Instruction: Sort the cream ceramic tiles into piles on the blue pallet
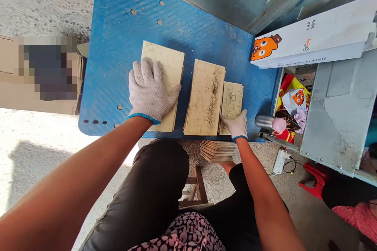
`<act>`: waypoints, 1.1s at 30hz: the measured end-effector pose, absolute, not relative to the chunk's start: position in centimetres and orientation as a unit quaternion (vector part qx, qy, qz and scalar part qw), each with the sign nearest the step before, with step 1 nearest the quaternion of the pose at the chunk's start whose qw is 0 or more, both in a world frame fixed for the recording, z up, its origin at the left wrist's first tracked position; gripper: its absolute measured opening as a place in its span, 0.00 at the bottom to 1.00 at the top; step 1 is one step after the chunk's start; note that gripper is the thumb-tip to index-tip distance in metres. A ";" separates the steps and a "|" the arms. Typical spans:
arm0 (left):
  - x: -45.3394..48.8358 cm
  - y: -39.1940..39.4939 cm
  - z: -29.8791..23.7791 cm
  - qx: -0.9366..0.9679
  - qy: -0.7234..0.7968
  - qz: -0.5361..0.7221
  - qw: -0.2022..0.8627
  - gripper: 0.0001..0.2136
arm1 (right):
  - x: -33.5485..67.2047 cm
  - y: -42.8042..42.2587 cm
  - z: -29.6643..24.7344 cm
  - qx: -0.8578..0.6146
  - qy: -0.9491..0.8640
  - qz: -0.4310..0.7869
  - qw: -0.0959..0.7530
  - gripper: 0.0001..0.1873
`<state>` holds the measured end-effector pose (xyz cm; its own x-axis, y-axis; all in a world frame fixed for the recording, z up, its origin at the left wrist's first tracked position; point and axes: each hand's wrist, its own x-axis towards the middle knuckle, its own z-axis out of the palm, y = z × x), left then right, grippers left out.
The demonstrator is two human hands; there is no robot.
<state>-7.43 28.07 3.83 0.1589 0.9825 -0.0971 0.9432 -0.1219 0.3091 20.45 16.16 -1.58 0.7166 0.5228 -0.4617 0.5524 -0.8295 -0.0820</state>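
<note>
Your two gloved hands at a blue table bearing three stacks of pale boards, set side by side toward its near edge. Your left hand lies palm down on the left stack, its fingers slightly parted and its thumb stretched out toward the stack's right side; it rests on the top board and has nothing clasped. Your right hand is at the near end of the small stack, the rightmost and shortest of the three, with thumb and fingers spread across its width; whether they pinch the boards cannot be told. Between your hands stands the middle stack, untouched, its top scuffed with dark specks and its edges slightly uneven. A further pile of boards shows below the near edge of the table. A metal flask stands or lies to the right of your right hand; which cannot be told.

The step in hand appears to be steadying or squaring the stacks. By judgement, the next move calls for even pressure from your left palm, and for your right fingers to bear on the small stack's sides without nudging the middle one.
</note>
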 end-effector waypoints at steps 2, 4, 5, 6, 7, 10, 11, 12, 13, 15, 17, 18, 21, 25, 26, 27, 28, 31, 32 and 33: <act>-7.4 28.1 3.9 0.745 0.648 0.059 0.145 0.38 | 20.0 15.5 -2.5 0.923 0.302 -0.232 0.045 0.68; -7.4 28.1 3.9 0.744 0.651 0.055 0.140 0.37 | 19.7 15.4 -3.3 0.923 0.313 -0.216 0.064 0.70; -7.4 28.0 3.9 0.744 0.651 0.054 0.139 0.37 | 19.6 15.4 -3.6 0.923 0.318 -0.207 0.072 0.70; -7.4 28.0 3.9 0.744 0.651 0.055 0.140 0.37 | 19.4 15.5 -3.8 0.923 0.320 -0.198 0.077 0.70; -7.4 28.0 3.9 0.745 0.650 0.057 0.142 0.36 | 19.3 15.6 -3.9 0.924 0.320 -0.193 0.080 0.70; -7.4 28.0 3.9 0.743 0.648 0.065 0.152 0.37 | 19.0 16.1 -3.9 0.927 0.311 -0.193 0.080 0.70; -7.4 28.0 3.9 0.744 0.647 0.067 0.154 0.37 | 18.8 16.2 -3.8 0.928 0.308 -0.195 0.080 0.69; -7.4 28.0 3.9 0.744 0.646 0.068 0.154 0.37 | 18.7 16.3 -3.7 0.928 0.306 -0.196 0.079 0.69; -7.4 28.0 3.9 0.745 0.646 0.067 0.152 0.37 | 18.6 16.5 -3.5 0.929 0.303 -0.197 0.077 0.68; -7.4 28.0 3.8 0.748 0.646 0.063 0.141 0.37 | 18.3 16.7 -3.2 0.931 0.298 -0.195 0.075 0.67; -7.4 28.1 3.8 0.751 0.644 0.060 0.131 0.37 | 18.1 16.9 -3.0 0.932 0.295 -0.194 0.079 0.67; -7.5 28.1 3.8 0.753 0.643 0.059 0.129 0.37 | 18.1 17.0 -3.0 0.932 0.295 -0.193 0.082 0.67; -7.4 28.0 3.8 0.753 0.644 0.054 0.124 0.37 | 18.0 17.2 -3.0 0.931 0.299 -0.192 0.089 0.68; -7.4 28.1 3.8 0.753 0.643 0.054 0.126 0.37 | 18.0 17.3 -3.5 0.930 0.303 -0.185 0.098 0.68; -7.4 28.1 3.7 0.754 0.643 0.054 0.126 0.37 | 18.0 17.2 -3.6 0.930 0.304 -0.182 0.099 0.68; -7.4 28.1 3.7 0.754 0.643 0.055 0.125 0.37 | 18.1 17.2 -3.8 0.929 0.307 -0.180 0.100 0.68; -7.5 28.1 3.6 0.754 0.643 0.055 0.124 0.37 | 18.1 17.1 -3.9 0.929 0.310 -0.177 0.099 0.68; -7.5 28.2 3.3 0.754 0.642 0.059 0.124 0.38 | 18.2 16.9 -4.3 0.928 0.319 -0.170 0.094 0.68; -7.5 28.2 3.3 0.754 0.641 0.062 0.127 0.38 | 18.2 16.8 -4.3 0.927 0.321 -0.169 0.094 0.68; -7.5 28.2 3.2 0.754 0.640 0.065 0.130 0.38 | 18.2 16.8 -4.3 0.926 0.322 -0.170 0.094 0.68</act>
